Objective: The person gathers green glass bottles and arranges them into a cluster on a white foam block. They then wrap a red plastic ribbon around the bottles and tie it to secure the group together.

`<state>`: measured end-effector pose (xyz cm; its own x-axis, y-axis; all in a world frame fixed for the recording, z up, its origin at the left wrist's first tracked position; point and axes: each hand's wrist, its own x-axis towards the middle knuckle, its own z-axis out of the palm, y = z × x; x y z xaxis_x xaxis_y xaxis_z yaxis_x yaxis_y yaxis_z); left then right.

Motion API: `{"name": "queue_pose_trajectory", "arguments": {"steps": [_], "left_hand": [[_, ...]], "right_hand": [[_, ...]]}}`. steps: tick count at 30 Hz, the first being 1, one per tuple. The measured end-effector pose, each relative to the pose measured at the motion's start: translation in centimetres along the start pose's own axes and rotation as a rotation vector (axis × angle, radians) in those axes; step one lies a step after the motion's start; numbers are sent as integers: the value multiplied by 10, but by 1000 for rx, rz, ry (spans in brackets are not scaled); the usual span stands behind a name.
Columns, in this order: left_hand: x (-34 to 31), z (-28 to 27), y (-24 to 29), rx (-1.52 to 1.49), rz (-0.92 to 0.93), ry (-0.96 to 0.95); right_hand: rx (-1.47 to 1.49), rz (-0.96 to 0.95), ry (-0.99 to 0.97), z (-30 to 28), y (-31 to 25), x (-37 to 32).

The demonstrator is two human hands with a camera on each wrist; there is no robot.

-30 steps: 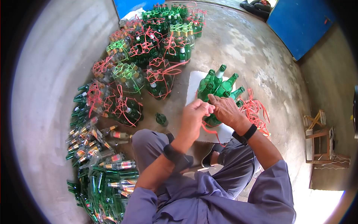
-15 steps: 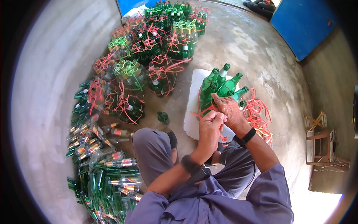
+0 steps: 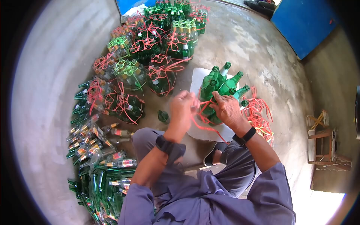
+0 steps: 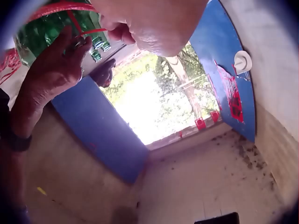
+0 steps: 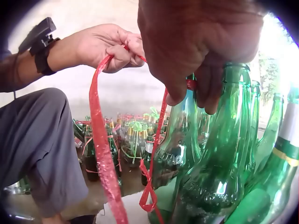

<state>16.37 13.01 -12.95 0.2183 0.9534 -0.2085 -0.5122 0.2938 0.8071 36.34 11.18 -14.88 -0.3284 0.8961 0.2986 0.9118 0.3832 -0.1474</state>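
Observation:
Several green bottles (image 3: 231, 83) stand grouped on a white board (image 3: 197, 79). My left hand (image 3: 183, 108) is raised to the left of them, blurred in the head view; in the right wrist view this left hand (image 5: 110, 49) pinches a red strap (image 5: 103, 154), whose loose end hangs down. The strap runs taut toward the bottles. My right hand (image 3: 228, 109) is at the near bottles. Seen from the right wrist, the right hand (image 5: 201, 46) has its thumb and fingers around a bottle neck (image 5: 189, 95), where red strap shows. A small red loop (image 5: 148, 196) hangs beside that bottle.
Strapped bottle bundles (image 3: 129, 73) fill the floor at the back left, with loose bottles (image 3: 101, 180) lying nearer. One green bottle (image 3: 163, 116) stands alone left of the board. A red strap pile (image 3: 258, 116) lies right, and a wooden stool (image 3: 321, 144) is by the wall.
My left hand has moved up and left, away from my right hand, drawing the red strap out between them. The right hand stays at the near bottles.

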Motion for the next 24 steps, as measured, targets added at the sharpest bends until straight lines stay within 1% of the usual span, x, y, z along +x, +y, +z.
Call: {"name": "queue_pose_trajectory", "arguments": {"steps": [1, 2, 4, 8, 10, 11, 13, 14, 16, 17, 19, 20, 22, 23, 24], "left_hand": [[-5, -1, -3, -1, -1, 1], [-10, -2, -6, -5, -16, -59], [-14, -7, -7, 4, -34, -159], [-7, -20, -15, 1, -73, -107], [-3, -24, -19, 161, -113, -93], [-1, -25, -22, 160, -108, -92], [2, -28, -29, 373, -60, -124], [4, -29, -33, 366, -50, -113], [9, -31, -44, 478, -8, -96], [10, -33, -50, 471, 2, -79], [13, -34, -58, 632, 146, -90], [16, -36, -61, 625, 147, -75], [19, -36, -62, 860, 185, -88], [21, -35, -64, 852, 181, -79], [19, -31, -59, 929, 205, -74]], "right_hand": [[4, 18, 8, 1, 0, -2], [4, 19, 7, 2, 1, -3], [63, -56, 82, -1, 3, -2], [54, -24, 93, 2, -2, -4], [64, 21, 82, 2, -3, -5], [63, 17, 84, 1, -4, -6], [80, 19, 109, -1, -6, -5], [81, 3, 108, -2, -8, -5], [110, 30, 122, -3, -10, -6], [113, 9, 118, -3, -12, -5], [134, 33, 121, -5, -16, -5], [120, 66, 93, -6, -18, -4], [110, 57, 98, -3, -18, -4], [97, 60, 114, -1, -18, -5], [92, 69, 102, -1, -17, -5]]}}
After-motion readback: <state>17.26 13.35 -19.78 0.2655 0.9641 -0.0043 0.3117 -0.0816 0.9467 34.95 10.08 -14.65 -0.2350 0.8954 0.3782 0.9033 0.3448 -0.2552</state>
